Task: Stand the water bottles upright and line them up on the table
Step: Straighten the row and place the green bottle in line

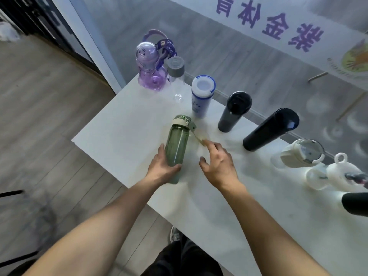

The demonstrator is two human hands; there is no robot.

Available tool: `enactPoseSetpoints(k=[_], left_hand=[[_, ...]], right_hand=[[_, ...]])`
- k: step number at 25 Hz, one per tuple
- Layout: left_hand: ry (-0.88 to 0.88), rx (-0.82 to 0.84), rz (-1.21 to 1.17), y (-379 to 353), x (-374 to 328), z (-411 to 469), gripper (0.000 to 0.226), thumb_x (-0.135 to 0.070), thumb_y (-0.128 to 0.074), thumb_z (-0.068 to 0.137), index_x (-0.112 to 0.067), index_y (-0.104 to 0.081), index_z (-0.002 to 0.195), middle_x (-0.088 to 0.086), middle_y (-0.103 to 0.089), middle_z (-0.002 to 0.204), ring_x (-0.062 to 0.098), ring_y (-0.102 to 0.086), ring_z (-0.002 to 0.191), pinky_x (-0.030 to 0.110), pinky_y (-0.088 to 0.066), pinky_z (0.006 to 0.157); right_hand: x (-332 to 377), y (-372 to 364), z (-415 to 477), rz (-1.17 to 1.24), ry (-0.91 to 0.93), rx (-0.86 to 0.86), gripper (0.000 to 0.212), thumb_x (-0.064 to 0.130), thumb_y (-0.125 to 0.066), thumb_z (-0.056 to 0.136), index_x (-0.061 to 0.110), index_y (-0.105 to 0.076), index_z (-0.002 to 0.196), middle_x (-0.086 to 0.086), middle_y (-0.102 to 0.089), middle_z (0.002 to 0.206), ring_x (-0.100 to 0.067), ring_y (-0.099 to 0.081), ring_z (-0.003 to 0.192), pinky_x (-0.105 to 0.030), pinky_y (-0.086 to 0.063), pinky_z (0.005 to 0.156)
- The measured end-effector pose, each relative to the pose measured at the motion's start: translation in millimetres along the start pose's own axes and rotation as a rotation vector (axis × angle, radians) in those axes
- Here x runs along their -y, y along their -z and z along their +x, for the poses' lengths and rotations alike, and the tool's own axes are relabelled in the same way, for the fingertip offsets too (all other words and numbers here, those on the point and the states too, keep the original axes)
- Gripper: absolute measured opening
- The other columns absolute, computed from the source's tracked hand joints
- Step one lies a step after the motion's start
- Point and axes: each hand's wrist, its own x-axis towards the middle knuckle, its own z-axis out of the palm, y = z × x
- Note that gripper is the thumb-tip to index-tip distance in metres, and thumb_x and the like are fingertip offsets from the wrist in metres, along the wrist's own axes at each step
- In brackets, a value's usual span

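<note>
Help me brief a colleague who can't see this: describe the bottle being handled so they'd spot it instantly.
On the white table, a row of bottles runs along the far edge. In front of that row, the left hand grips the green bottle. It is the only translucent green one, with a beige collar and strap.

White banner (pixel 278 22) beyond table: large purple Chinese characters, upside down from this view, reading 紫金体育; last character cut by top edge. Small line of print beside round yellow-green emblem (pixel 356 60) on same banner, too small to read. Dark purple lanyard (pixel 166 47) on purple bottle (pixel 149 68): white lettering, possibly "Nice" and "day", blurred. White bottle with blue trim (pixel 201 96): few small blue marks on side, not legible.
</note>
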Motion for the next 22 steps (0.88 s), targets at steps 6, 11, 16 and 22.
enactPoseSetpoints(k=[6, 11, 16, 22], left_hand=[[-0.203, 0.012, -0.062, -17.0, 11.4, -68.3, 0.105, -0.046, -0.080, 0.071, -0.025, -0.020, 0.154, 0.003, -0.051, 0.138, 0.020, -0.051, 0.125, 0.042, -0.046, 0.106], [-0.437, -0.070, -0.018, -26.2, -5.8, -118.2, 0.094, -0.027, -0.085, 0.067, -0.022, -0.036, 0.147, 0.000, -0.055, 0.125, 0.019, -0.055, 0.114, 0.038, -0.049, 0.098], [-0.593, -0.107, 0.065, -45.1, -20.0, -154.6, 0.092, -0.020, -0.087, 0.065, -0.026, -0.037, 0.142, -0.001, -0.054, 0.123, 0.022, -0.052, 0.107, 0.042, -0.047, 0.093], [-0.790, -0.093, 0.337, -86.1, -45.2, -185.5, 0.087, -0.037, -0.079, 0.072, -0.030, -0.035, 0.146, -0.005, -0.052, 0.141, 0.025, -0.058, 0.114, 0.043, -0.040, 0.095]], right_hand=[[16.9, 27.1, -19.7, 0.107, 0.036, -0.171, 0.077, 0.055, -0.059, 0.090, 0.033, -0.024, 0.155, -0.005, -0.054, 0.133, -0.027, -0.055, 0.119, -0.046, -0.044, 0.104], [20.4, 67.7, -61.6, 0.262, -0.005, -0.195, 0.065, 0.062, -0.063, 0.087, 0.041, -0.039, 0.143, -0.003, -0.051, 0.121, -0.021, -0.058, 0.108, -0.038, -0.047, 0.100], [-4.0, 102.2, -114.8, 0.416, -0.102, -0.267, 0.068, 0.056, -0.074, 0.079, 0.039, -0.046, 0.138, 0.004, -0.062, 0.119, -0.017, -0.063, 0.104, -0.039, -0.056, 0.093], [-50.1, 120.9, -190.9, 0.479, -0.176, -0.454, 0.080, 0.050, -0.088, 0.067, 0.030, -0.052, 0.135, 0.008, -0.065, 0.116, -0.008, -0.064, 0.106, -0.023, -0.052, 0.095]])
